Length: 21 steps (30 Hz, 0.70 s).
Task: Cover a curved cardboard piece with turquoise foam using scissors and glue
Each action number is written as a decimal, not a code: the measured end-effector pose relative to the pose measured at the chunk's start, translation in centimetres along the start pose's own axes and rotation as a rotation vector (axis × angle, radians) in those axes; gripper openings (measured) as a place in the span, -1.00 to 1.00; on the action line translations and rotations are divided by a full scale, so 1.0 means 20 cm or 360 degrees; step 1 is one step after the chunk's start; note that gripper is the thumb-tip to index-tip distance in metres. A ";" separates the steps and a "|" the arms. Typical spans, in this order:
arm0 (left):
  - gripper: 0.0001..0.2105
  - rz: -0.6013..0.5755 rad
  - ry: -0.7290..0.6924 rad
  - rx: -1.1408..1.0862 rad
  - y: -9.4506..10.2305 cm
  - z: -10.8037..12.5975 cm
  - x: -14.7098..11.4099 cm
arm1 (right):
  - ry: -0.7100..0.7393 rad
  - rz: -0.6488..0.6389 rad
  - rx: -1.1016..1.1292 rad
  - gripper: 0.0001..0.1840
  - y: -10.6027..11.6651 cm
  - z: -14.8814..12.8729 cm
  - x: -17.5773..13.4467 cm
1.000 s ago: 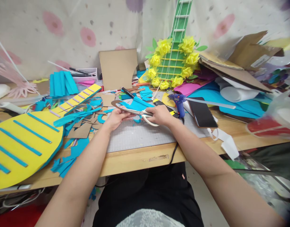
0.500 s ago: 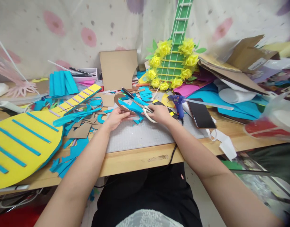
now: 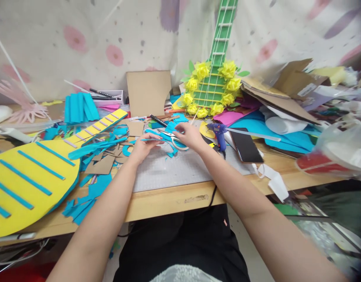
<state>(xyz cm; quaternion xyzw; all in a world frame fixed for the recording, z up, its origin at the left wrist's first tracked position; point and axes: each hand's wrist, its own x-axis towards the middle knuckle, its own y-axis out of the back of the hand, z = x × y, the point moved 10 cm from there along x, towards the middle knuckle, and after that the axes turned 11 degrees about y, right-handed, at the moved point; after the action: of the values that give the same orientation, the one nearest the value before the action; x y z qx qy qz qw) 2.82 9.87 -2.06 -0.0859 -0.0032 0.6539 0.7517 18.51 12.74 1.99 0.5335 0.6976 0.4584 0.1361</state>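
My left hand [image 3: 145, 148] is closed on a blue-covered piece of cardboard [image 3: 153, 140], now seen almost edge-on as a thin strip above the mat. To its right, my right hand [image 3: 191, 136] has its fingers and thumb at the pale handles of a pair of scissors [image 3: 180, 145]; the fingers partly hide one loop. The blades point left toward the cardboard piece. Blue paper scraps [image 3: 173, 150] lie under and behind the scissors. A black marker [image 3: 158, 120] rests just beyond my hands.
A yellow cardboard guitar [image 3: 30, 172] lies left, near blue scraps [image 3: 93, 192]. Behind stands a green guitar [image 3: 217, 84] with yellow paper flowers. A blue glue gun [image 3: 220, 138] and a phone [image 3: 246, 145] sit right of the grey mat [image 3: 168, 176]. A plastic-wrapped red-and-white container [image 3: 318, 161] is far right.
The cardboard piece has tilted from showing its curved brown-and-blue face to nearly edge-on. My right hand and the scissors have shifted slightly left. The whole view has moved a little.
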 end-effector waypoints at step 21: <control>-0.69 0.0237 0.0267 0.0012 0.11 -0.06 0.02 | 0.0292 0.0098 0.1059 -0.81 -0.16 -0.05 -0.07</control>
<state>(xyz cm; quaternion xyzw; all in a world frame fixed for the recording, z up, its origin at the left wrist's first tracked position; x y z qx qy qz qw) 0.86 10.39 -3.54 -0.1374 0.0685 0.6985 0.6989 16.53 10.94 -0.39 0.5261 0.8018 0.2557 -0.1225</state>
